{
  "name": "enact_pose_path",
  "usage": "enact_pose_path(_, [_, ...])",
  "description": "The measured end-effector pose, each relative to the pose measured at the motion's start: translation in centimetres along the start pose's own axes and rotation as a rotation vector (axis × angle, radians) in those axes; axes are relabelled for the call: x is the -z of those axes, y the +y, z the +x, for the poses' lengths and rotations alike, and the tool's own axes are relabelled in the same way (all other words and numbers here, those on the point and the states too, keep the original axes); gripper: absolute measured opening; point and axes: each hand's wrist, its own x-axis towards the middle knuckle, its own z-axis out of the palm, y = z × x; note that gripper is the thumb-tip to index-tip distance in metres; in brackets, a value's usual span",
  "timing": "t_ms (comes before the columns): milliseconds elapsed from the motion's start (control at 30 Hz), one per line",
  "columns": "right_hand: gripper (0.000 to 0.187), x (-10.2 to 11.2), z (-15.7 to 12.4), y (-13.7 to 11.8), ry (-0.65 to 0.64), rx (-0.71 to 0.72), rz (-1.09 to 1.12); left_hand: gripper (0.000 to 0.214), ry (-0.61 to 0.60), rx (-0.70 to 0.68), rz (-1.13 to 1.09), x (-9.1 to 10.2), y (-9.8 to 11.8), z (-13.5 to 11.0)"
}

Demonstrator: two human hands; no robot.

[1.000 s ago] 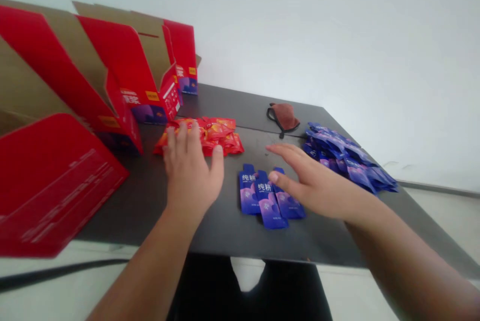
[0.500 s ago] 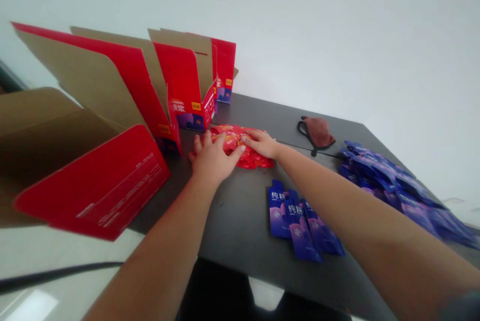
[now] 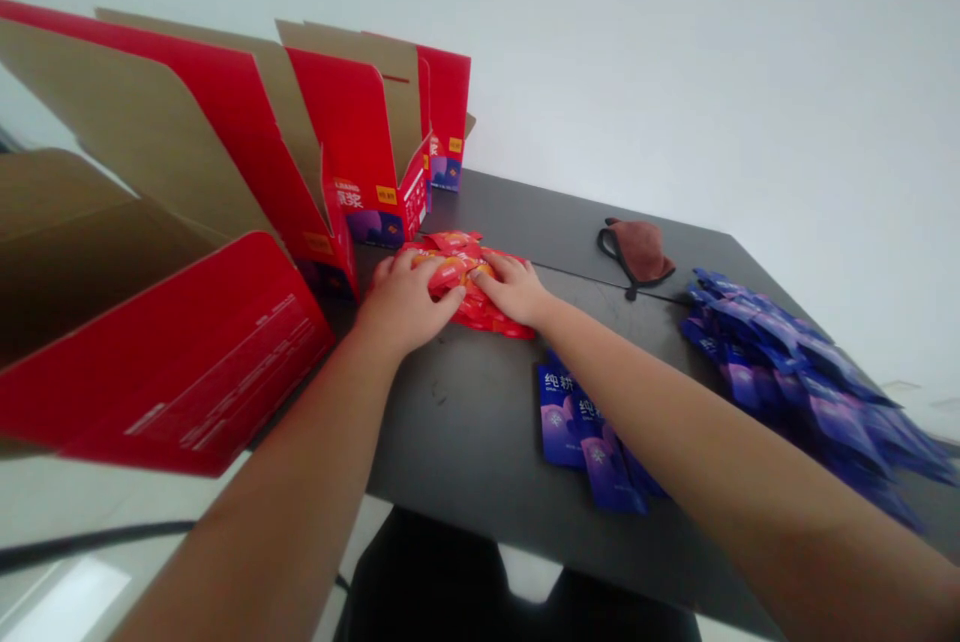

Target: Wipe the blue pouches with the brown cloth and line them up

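Red sachets (image 3: 459, 272) | left hand (image 3: 405, 304), right hand (image 3: 510, 288) lying over the pile | grip: cannot tell if either pinches any

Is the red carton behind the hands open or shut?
Open: the red carton has its flaps standing up, brown inner side showing.

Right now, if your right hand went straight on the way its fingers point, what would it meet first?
The pile of red-and-orange sachets comes first: the right hand already rests on it. Past that, the left hand looks like the next thing in line, though depth is hard to judge from this view.
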Motion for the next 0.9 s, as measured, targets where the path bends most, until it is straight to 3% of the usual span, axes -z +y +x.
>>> enact_pose_path(133, [0.087,0.2,-0.8,-2.0,0.006,-0.12,0.038,0.065,0.023,0.03,0.011,0.1,-0.7,-0.5])
enact_pose_path(233, [0.101,2.5,-3.0,-3.2,0.002,-0.172,0.08,0.067,0.058,0.079,0.021,1.0,0.7,-1.4])
enact_pose_path(300, [0.109,5.3,-6.3,-3.4,0.006,-0.17,0.098,0.067,0.081,0.074,0.028,2.1,2.7,-2.6])
enact_pose_path(367, [0.111,8.4,-11.3,-3.1,-0.016,-0.062,0.077,0.066,0.095,-0.015,0.047,3.3,5.4,-4.6])
enact_pose_path(400, [0.107,9.8,-14.3,-2.7,-0.039,-0.02,0.04,0.065,0.035,-0.076,0.027,3.6,6.9,-5.9])
enact_pose_path(467, [0.1,11.6,-20.6,-1.6,-0.158,0.006,-0.082,0.067,-0.236,-0.237,-0.071,3.9,9.8,-8.8])
enact_pose_path(533, [0.111,11.9,-26.0,-0.1,-0.282,0.001,-0.171,0.09,-0.504,-0.387,-0.159,3.2,12.3,-11.4])
enact_pose_path(600, [0.116,10.8,-29.4,1.7,-0.326,0.019,-0.227,0.113,-0.628,-0.463,-0.187,2.0,14.1,-12.8])
enact_pose_path(700, [0.097,8.7,-30.5,4.3,-0.275,0.062,-0.272,0.123,-0.628,-0.497,-0.147,0.0,15.5,-11.9])
enact_pose_path(800, [0.078,7.7,-28.3,6.4,-0.16,0.088,-0.268,0.109,-0.648,-0.565,-0.148,-1.4,15.9,-8.7])
enact_pose_path(900, [0.076,8.0,-25.5,8.2,-0.092,0.129,-0.251,0.102,-0.641,-0.563,-0.129,-2.3,16.1,-5.3])
